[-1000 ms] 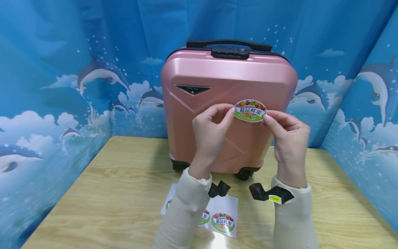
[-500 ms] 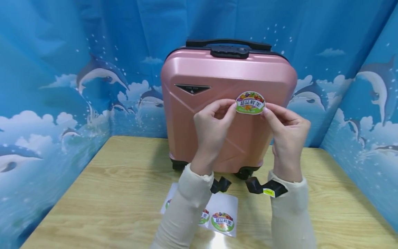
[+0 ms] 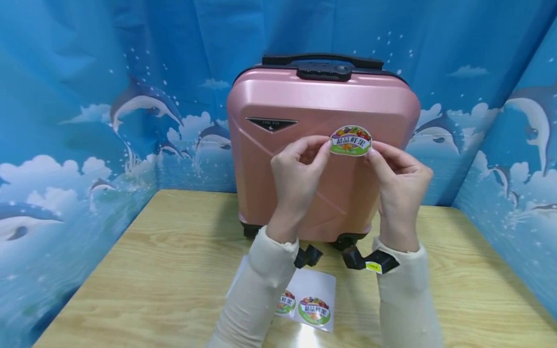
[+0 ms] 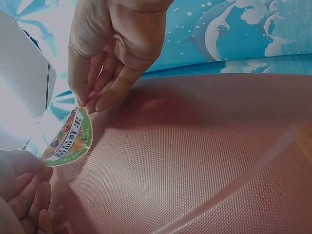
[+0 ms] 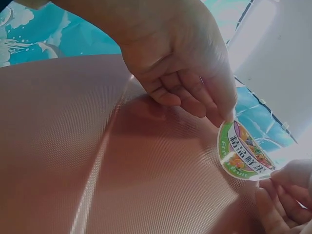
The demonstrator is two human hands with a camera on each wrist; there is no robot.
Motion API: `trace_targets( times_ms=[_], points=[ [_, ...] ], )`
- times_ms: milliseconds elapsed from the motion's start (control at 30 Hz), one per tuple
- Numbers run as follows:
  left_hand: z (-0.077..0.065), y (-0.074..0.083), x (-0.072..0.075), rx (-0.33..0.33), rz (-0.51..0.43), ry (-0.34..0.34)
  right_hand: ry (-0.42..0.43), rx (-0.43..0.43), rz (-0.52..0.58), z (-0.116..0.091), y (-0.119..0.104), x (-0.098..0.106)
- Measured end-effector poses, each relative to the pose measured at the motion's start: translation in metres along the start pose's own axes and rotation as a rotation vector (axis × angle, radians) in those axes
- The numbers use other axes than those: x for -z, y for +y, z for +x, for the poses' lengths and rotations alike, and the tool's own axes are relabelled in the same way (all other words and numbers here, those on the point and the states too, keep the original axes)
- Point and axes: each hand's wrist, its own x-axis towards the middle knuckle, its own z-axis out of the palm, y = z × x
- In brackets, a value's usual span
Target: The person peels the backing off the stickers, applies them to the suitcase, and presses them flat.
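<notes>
Oval sticker (image 3: pixel 350 140) — pinched at opposite ends by the left hand (image 3: pixel 298 176) and right hand (image 3: pixel 400 183) — lies lengthwise between both grips, neither nearer, the suitcase (image 3: pixel 341 195) just beyond.

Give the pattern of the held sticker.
The sticker: colourful fruit on top, dark lettering on white, green below; clearest in the head view.

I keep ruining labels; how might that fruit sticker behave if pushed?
The sticker is probably floppy, since it looks thin. Pinched by the left hand and right hand only at opposite ends, it may buckle between them.
</notes>
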Motion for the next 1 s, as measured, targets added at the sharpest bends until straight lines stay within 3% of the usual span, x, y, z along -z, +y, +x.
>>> trace_targets(
  times_ms=[767, 1000],
  points=[
    [0.0039, 0.0013, -0.001, -0.056, 0.098, 0.012, -0.007, -0.01, -0.092, 0.0028, -0.0008, -0.0032],
    [0.006, 0.0013, 0.0014, -0.055, 0.14, -0.013, 0.0, -0.007, -0.11, 0.0028, -0.0019, -0.0049]
  ],
)
